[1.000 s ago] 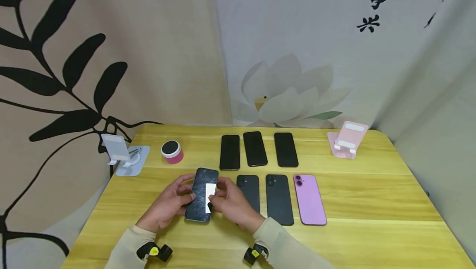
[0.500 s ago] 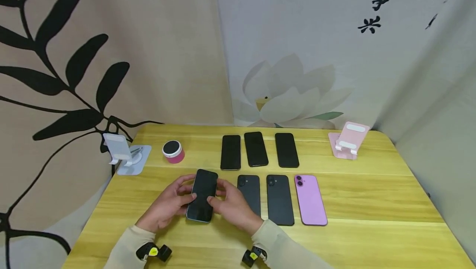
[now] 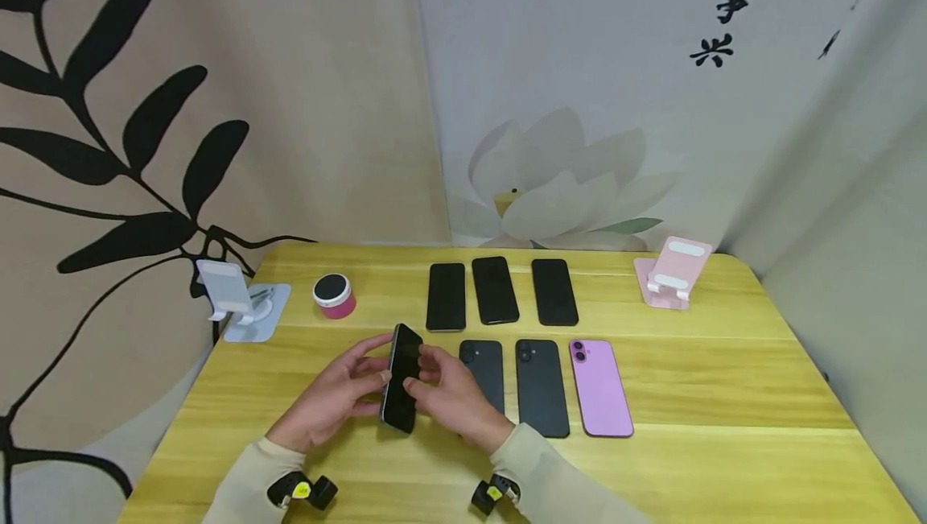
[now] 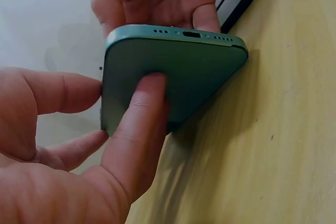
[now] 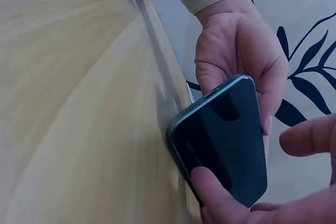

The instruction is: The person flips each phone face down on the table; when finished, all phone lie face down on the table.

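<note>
Left hand (image 3: 339,389) grips one long side of a dark phone (image 3: 401,383); right hand (image 3: 456,395) pinches the other, thumb on the screen. Phone sits tilted, screen angled rightward, over the wooden worktop (image 3: 724,460), nearer its left edge than its right. Step in hand, my reading: tilting the phone to inspect it. Any further tilt would call for both grips firm at the sides. Past right hand: two dark-backed phones (image 3: 543,387), one lilac phone (image 3: 603,389). Farther: pink pot (image 3: 335,300); pale stand (image 3: 228,289), far left corner; three black phones (image 3: 496,290), far edge; pink stand (image 3: 679,268), far right corner.
</note>
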